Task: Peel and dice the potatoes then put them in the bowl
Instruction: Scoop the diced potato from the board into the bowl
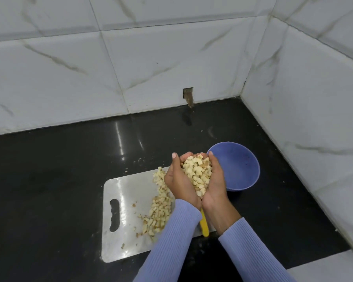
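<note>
Cupping a heap of dice point(198, 176) together, the left hand point(179, 186) and right hand point(214, 184) are hovering beside the empty bowl point(240, 169), needing a slow tilt over its rim to avoid spills.

Yellow handle point(204, 224): only short length visible between wrists; rest of tool hidden under forearms, type cannot tell.
Cutting board point(128, 210): right part covered by arms and cupped hands.
Blue bowl point(237, 167): near-left rim hidden behind right hand point(215, 180).
Diced potato heap on board point(158, 210): right side hidden by left hand point(178, 182) and sleeve.
Both sleeves: cut off at bottom edge.
Wall recess point(188, 96): contents unclear.
</note>
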`<move>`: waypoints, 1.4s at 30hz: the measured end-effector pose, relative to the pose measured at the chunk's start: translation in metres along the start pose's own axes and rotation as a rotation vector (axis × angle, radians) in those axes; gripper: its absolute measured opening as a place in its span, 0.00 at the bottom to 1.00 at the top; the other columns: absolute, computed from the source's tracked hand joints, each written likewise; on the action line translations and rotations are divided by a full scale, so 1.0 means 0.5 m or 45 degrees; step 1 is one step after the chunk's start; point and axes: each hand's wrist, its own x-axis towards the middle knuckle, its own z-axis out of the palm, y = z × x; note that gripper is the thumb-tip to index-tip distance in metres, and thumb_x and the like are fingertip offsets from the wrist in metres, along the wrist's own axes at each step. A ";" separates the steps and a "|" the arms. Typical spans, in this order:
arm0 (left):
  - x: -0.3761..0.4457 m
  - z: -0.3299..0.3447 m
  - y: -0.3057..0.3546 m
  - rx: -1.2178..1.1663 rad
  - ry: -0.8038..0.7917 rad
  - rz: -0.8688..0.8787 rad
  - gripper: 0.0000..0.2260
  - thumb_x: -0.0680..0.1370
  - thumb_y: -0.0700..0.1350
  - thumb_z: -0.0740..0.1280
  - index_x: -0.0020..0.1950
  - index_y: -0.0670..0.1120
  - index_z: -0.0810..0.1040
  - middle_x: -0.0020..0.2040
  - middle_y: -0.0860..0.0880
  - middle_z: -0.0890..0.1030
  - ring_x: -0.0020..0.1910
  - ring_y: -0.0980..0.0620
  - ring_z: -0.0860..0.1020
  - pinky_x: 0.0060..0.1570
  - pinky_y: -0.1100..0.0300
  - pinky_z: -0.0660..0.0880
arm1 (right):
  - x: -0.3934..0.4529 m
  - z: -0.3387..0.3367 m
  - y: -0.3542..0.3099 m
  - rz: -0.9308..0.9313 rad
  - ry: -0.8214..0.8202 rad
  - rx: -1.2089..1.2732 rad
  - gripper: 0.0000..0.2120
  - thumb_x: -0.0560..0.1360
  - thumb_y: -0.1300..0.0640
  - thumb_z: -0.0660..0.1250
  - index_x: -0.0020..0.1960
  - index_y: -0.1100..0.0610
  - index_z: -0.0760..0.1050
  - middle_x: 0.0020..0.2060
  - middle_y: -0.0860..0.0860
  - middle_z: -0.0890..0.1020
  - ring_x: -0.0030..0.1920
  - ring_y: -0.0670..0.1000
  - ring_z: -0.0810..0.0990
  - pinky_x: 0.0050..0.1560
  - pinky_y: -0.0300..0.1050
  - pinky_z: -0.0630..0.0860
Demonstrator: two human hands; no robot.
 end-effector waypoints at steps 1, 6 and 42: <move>-0.003 0.020 -0.011 -0.006 -0.025 -0.014 0.17 0.80 0.49 0.63 0.41 0.37 0.81 0.35 0.39 0.82 0.36 0.44 0.82 0.37 0.53 0.80 | 0.004 -0.005 -0.020 -0.026 0.016 0.010 0.17 0.75 0.45 0.65 0.45 0.59 0.82 0.45 0.58 0.84 0.43 0.56 0.85 0.46 0.50 0.79; 0.006 0.112 -0.073 0.060 -0.037 -0.079 0.18 0.80 0.50 0.63 0.36 0.40 0.80 0.34 0.41 0.81 0.35 0.45 0.81 0.36 0.55 0.80 | 0.024 -0.041 -0.121 -0.170 0.162 -0.040 0.22 0.74 0.44 0.64 0.55 0.62 0.80 0.51 0.58 0.84 0.49 0.58 0.83 0.50 0.51 0.79; 0.054 0.101 -0.099 0.102 -0.571 -0.177 0.41 0.74 0.72 0.41 0.64 0.42 0.74 0.62 0.39 0.76 0.66 0.43 0.72 0.69 0.50 0.64 | 0.095 -0.133 -0.231 -0.818 -0.484 -1.497 0.05 0.73 0.57 0.71 0.47 0.58 0.82 0.42 0.50 0.84 0.47 0.47 0.82 0.50 0.40 0.77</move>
